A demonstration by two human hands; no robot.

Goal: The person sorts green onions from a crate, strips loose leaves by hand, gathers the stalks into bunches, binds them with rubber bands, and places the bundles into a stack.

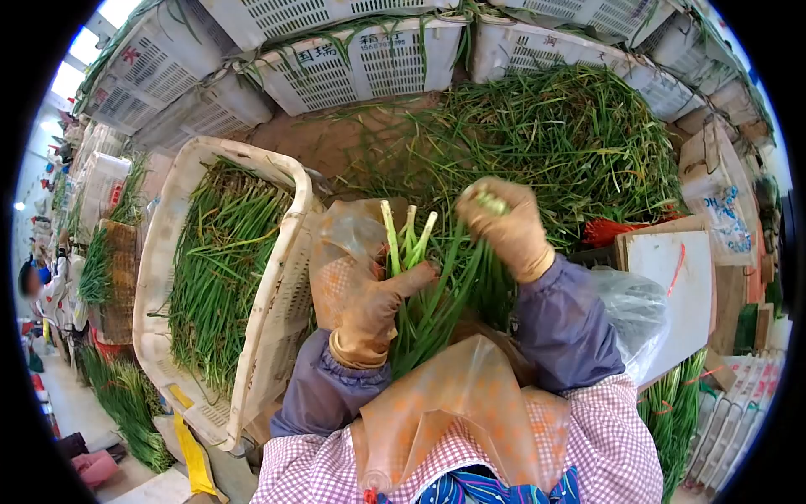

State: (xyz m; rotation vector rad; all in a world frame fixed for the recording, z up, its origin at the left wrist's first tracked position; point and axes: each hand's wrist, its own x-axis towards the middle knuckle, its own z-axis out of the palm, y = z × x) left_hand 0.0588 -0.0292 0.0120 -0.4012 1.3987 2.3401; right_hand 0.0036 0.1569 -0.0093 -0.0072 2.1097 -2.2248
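My left hand (375, 298), in a tan glove, is closed around a few garlic chives (409, 239). Their pale stem ends point up and the green leaves hang down over my lap. To its right, my gloved right hand (504, 225) is raised and closed on a bunch of garlic chives, whose pale ends (489, 202) show at the fingers. Leaves (457, 269) trail below that hand. A clear plastic apron (470, 386) covers my lap. The white plastic crate (290, 239) on my left holds a thick layer of chives (231, 260).
A large heap of loose chives (571, 143) lies on the floor ahead. White slatted crates (361, 63) form a wall behind it. On the right are a white board (667, 286), red ties (609, 231) and a clear plastic bag (634, 315). Bundled chives (126, 407) stand at far left.
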